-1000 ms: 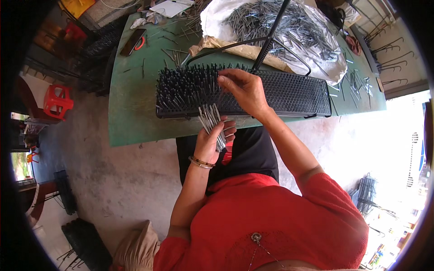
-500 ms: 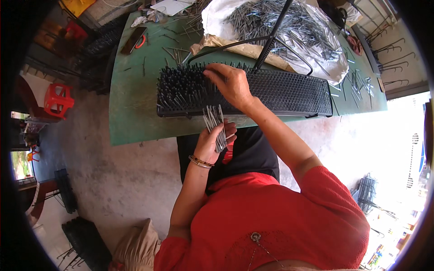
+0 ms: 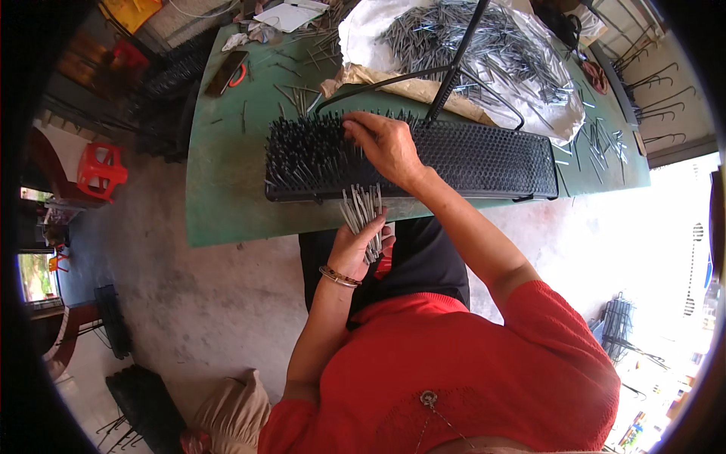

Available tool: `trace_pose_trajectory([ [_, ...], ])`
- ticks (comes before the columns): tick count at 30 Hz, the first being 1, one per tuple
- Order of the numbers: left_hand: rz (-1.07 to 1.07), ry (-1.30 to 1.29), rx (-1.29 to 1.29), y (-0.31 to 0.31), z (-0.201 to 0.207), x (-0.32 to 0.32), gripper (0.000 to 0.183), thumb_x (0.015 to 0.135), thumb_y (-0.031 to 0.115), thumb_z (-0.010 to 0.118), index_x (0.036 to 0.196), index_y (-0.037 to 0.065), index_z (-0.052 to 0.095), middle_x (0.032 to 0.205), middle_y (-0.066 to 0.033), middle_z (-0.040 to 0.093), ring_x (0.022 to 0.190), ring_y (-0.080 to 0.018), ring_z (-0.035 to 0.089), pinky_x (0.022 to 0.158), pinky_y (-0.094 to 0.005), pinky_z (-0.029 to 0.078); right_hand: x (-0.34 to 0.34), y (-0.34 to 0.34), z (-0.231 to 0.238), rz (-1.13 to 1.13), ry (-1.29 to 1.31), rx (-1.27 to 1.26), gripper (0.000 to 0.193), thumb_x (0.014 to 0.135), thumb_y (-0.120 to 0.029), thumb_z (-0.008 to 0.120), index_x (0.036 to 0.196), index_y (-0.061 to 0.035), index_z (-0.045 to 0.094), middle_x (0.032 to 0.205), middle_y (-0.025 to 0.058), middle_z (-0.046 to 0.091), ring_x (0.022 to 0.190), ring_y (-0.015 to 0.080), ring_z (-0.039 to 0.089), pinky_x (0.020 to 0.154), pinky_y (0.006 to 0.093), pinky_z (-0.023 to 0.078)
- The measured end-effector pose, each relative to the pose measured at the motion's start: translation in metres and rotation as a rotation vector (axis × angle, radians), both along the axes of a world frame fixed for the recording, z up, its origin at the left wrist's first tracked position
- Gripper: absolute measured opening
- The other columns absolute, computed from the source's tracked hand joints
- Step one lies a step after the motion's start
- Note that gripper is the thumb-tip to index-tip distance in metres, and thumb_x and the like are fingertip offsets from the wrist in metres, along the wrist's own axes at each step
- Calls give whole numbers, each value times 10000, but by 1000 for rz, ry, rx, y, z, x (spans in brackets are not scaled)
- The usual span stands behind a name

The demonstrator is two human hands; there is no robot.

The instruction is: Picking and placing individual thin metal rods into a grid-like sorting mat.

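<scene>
Of the person's two hands, the left hand [image 3: 354,247] is lying palm-up in front of the trunk, its thumb pressing across and its fingers curling round from the other side in a closed grip, while the left forearm [image 3: 311,337] is rising steeply from beside the trunk to the wrist. The right hand [image 3: 393,150] is reaching farther from the body and higher in the view, its back facing up and its thumb and index finger pointing leftward with the tips close together; the right forearm [image 3: 473,219] is slanting up and leftward from a bent elbow.
</scene>
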State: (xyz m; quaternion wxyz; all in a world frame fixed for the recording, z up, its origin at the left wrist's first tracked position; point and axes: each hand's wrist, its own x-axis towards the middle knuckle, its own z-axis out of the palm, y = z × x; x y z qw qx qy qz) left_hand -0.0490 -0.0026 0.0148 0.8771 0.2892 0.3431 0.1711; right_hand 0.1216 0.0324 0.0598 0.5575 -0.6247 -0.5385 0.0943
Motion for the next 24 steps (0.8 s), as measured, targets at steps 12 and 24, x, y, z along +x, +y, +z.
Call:
trace_pose_trajectory([
  [12, 41, -74, -13, 3, -4, 2, 168, 896, 95, 591, 1052, 32, 595, 914, -18, 600, 772, -121, 603, 674, -293, 553, 0, 2, 0, -72, -709, 52, 289, 793, -143, 645, 1070, -67, 620, 1028, 76, 532, 843, 259, 529, 730, 363, 423],
  [24, 73, -69, 23, 0, -5, 5, 230, 880, 53, 598, 1106, 71, 564, 1057, -22, 621, 810, -124, 615, 699, -320, 568, 0, -3, -4, -33, -675, -62, 261, 803, -140, 626, 1057, -81, 635, 1156, 68, 519, 936, 254, 507, 794, 379, 407],
])
